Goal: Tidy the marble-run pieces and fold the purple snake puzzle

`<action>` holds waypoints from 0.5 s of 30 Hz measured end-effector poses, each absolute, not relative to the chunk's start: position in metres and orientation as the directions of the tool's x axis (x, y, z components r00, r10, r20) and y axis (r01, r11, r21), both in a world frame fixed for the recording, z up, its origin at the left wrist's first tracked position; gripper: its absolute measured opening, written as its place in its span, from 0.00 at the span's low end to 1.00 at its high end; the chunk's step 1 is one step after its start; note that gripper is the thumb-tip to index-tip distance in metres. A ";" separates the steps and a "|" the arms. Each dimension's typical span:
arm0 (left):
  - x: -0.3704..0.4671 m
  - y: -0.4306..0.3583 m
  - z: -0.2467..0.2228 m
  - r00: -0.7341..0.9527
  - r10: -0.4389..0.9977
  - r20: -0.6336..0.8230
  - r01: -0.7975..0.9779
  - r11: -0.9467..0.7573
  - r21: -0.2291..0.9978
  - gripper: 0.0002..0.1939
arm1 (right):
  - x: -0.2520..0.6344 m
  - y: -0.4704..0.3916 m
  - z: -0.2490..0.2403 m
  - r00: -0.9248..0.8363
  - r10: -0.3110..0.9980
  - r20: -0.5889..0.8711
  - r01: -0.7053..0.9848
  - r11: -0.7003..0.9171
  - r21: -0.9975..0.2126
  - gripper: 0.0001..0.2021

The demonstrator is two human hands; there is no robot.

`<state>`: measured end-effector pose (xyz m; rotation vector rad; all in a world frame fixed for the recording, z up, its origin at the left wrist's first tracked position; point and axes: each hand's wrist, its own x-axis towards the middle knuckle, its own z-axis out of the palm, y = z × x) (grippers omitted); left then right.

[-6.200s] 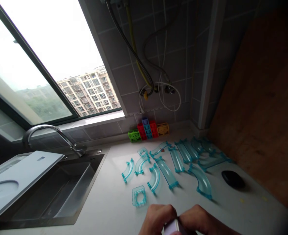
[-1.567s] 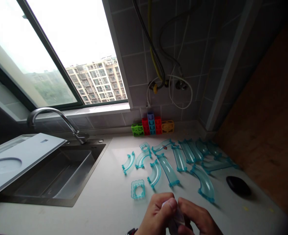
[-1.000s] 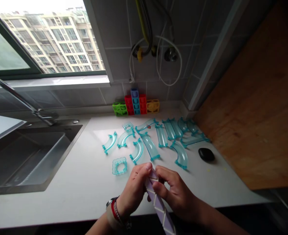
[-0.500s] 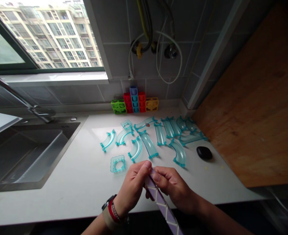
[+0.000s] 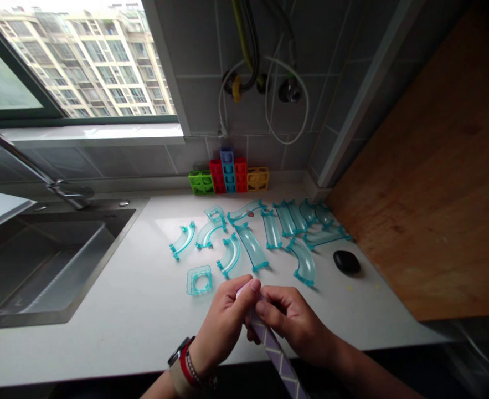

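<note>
A long, straight purple snake puzzle (image 5: 274, 350) with pale zigzag lines slopes from my fingers down to the lower right, past the counter's front edge and out of view. My left hand (image 5: 232, 313) is closed around its upper end, thumb on top. Close beside it, my right hand (image 5: 292, 318) pinches the same end between thumb and bent fingers. The hands nearly touch. Beyond them on the white counter lie several clear teal track pieces, among them a straight one (image 5: 251, 247), a curved one (image 5: 304, 263) and a square one with a round hole (image 5: 200, 281).
Colourful block pieces (image 5: 228, 174) stand against the tiled wall at the back. A black oval object (image 5: 346, 262) rests on the right, near a wooden panel (image 5: 410, 210). At left is a steel sink (image 5: 61, 310) with a faucet (image 5: 20, 158). A white cable (image 5: 306, 105) hangs above.
The puzzle's upper end has turned slightly in my fingers, and my left thumb has slid a little right and down. The pieces on the counter have stayed put.
</note>
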<state>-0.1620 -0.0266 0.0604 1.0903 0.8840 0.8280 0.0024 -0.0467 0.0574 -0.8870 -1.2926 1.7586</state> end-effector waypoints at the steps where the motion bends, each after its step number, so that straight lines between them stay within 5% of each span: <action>1: -0.162 -0.026 0.059 0.425 0.884 -0.196 -0.140 0.278 0.950 0.26 | 0.002 -0.047 0.057 -0.466 0.880 -0.092 -0.187 -0.200 -0.962 0.23; 11: -0.171 -0.017 0.065 0.351 0.908 -0.228 -0.350 0.353 0.868 0.26 | 0.007 -0.041 0.052 -0.399 0.915 -0.066 -0.070 -0.102 -0.992 0.26; 15: -0.182 -0.004 0.079 0.198 0.944 -0.262 -0.529 0.328 0.783 0.24 | 0.009 -0.038 0.047 -0.375 0.926 -0.031 0.079 -0.001 -0.997 0.16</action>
